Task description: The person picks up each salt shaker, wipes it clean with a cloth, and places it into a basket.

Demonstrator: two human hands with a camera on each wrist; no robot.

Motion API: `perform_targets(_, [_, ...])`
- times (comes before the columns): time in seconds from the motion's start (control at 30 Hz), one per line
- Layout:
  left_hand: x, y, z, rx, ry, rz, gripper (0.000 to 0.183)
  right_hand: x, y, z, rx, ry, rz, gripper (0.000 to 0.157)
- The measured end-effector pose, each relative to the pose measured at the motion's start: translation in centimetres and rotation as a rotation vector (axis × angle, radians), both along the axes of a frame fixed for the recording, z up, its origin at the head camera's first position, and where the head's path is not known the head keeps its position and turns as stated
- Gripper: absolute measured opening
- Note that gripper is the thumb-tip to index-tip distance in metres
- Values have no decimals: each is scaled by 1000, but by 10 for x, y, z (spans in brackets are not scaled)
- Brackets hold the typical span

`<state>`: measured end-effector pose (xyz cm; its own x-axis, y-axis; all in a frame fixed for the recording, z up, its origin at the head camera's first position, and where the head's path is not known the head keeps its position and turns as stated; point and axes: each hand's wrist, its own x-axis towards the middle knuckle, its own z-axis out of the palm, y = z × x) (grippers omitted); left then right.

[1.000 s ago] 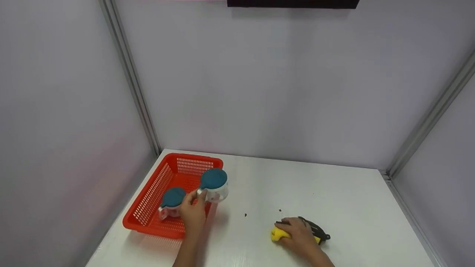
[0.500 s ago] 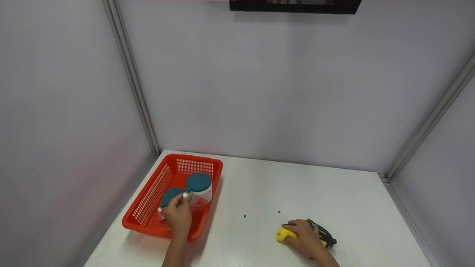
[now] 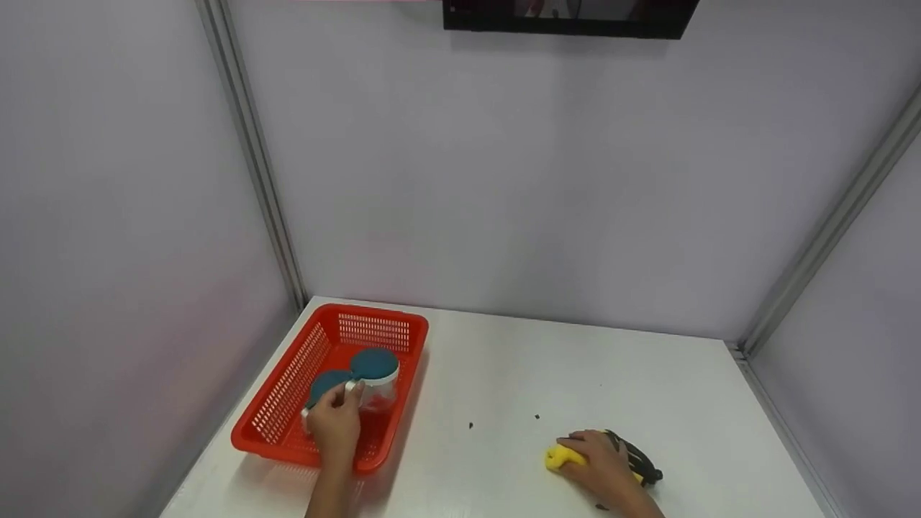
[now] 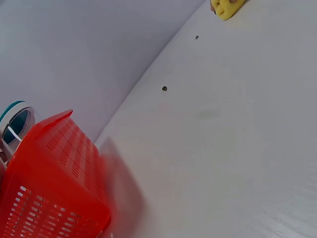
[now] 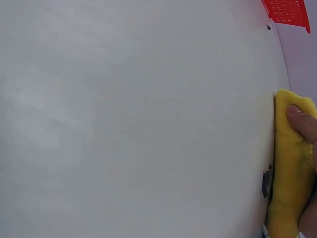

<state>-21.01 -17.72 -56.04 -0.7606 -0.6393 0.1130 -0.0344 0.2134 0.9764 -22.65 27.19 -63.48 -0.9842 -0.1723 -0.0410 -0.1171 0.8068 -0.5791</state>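
Note:
My left hand (image 3: 337,432) pinches the white handle of a clear jar (image 3: 380,392) with a teal lid, low inside the red plastic basket (image 3: 252,444). A second jar (image 3: 327,383) with a teal lid sits just left of it, partly hidden by the hand. In the left wrist view the jar (image 4: 19,123) shows above the basket's rim. My right hand (image 3: 606,467) grips a folded yellow cloth (image 5: 290,163) down on the white table, thumb on top. A black, ribbed thing with a knobbed end (image 3: 637,458) lies right against that hand; its kind I cannot tell.
Small dark bits (image 3: 537,416) are scattered on the white table (image 3: 496,367) between basket and cloth. Another dark scrap (image 5: 268,183) lies beside the cloth. Walls enclose the table behind and at both sides, and a black screen (image 3: 568,25) hangs above.
My left hand has carried the jar left and down, from over the basket's right rim into the basket beside the other jar. My right hand has shifted slightly right and nearer with the cloth.

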Motion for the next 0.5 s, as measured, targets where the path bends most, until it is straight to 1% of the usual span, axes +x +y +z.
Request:
perform_targets(0.07, [1,-1,0,7,-27,-17,45,0,0,-1,3,-2,1,45])
perform_targets(0.27, [-2,-5,3,17,-59,-40,44,0,0,-2,2,23,17,43])
perform_targets(0.5, [-9,-10,4,43,-123,-64,45,-2,0,-2,15,5,-13,41])
